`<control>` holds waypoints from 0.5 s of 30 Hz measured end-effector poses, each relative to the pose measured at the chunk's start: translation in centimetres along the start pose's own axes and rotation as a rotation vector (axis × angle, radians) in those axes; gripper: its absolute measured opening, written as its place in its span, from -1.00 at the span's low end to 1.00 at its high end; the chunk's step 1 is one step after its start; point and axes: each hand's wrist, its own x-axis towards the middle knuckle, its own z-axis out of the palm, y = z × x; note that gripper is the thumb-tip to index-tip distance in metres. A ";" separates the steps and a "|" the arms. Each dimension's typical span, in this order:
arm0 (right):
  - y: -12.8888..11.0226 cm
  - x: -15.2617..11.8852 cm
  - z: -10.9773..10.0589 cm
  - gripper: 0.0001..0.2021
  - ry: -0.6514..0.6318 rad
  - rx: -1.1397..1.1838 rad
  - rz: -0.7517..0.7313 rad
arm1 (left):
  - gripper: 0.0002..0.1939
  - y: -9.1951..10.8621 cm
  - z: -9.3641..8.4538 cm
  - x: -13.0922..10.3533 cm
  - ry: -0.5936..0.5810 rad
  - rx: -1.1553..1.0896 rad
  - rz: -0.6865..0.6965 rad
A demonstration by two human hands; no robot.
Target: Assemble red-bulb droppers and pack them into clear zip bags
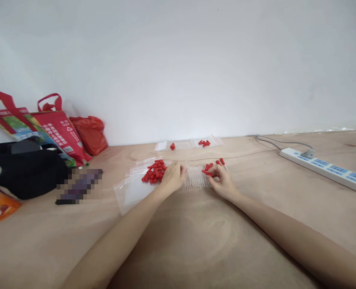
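A row of thin clear tubes point(194, 178), which look like glass droppers, lies side by side on the wooden table. My left hand point(172, 176) is at the left end of the row, fingers curled together; what they hold, if anything, is hidden. At the right end, my right hand point(223, 182) pinches a red rubber bulb point(207, 173) between thumb and fingers. Just beyond that hand are a few more red bulbs point(221, 161), some seemingly fitted on tubes. Left of my left hand, a pile of red bulbs point(155, 173) rests on clear zip bags point(136, 193).
Against the wall lie more bagged tubes point(184, 145) with red bulbs point(204, 143). A white power strip point(325, 167) with a grey cable is on the right. Shopping bags point(60, 132), a black bag point(24, 168) and a blurred-out dark object point(80, 186) are on the left.
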 end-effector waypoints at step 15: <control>-2.9 -0.9 1.4 -0.82 -0.212 -0.132 -0.170 | -0.84 -3.4 2.1 -4.6 0.210 -0.300 0.462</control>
